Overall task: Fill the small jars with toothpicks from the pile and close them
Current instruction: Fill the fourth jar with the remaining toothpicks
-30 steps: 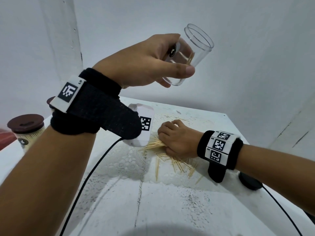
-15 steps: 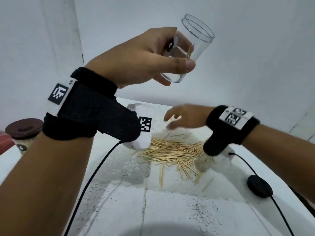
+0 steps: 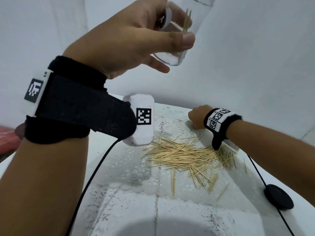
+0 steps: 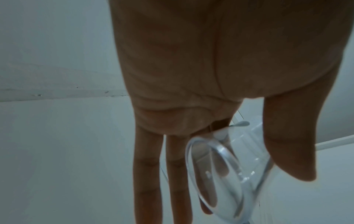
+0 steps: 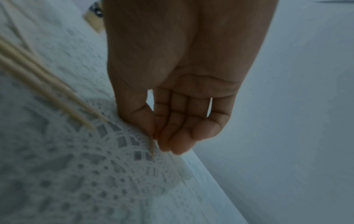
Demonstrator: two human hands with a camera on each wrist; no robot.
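Change: since half a second ago the right hand (image 3: 197,117) has dropped from above the pile to the table's far side, and the left hand (image 3: 129,40) has carried the jar higher, its mouth now cut off by the top of the head view.
Table (image 3: 129,210): white, speckled, with a white lace doily (image 3: 170,125) spread over its far part.
Left hand: raised well above the table, thumb and fingers wrapped round the clear jar (image 3: 187,31); in the left wrist view two fingers (image 4: 147,174) stretch straight beside the jar's base (image 4: 216,174).
Clear jar: tilted, lidless, holding a few toothpicks (image 3: 187,19).
Toothpick pile (image 3: 184,155): loose on the doily and table, just nearer than the right hand; several strays lie apart toward the near edge.
Right hand: low at the doily's far edge, fingers curled together; in the right wrist view thumb and fingertips (image 5: 178,145) pinch a toothpick (image 5: 152,149) whose tip touches the lace.
Black disc (image 3: 277,196): on the table at right, with a cable attached.
Red thing (image 3: 8,138): at the left edge, too cropped to identify.
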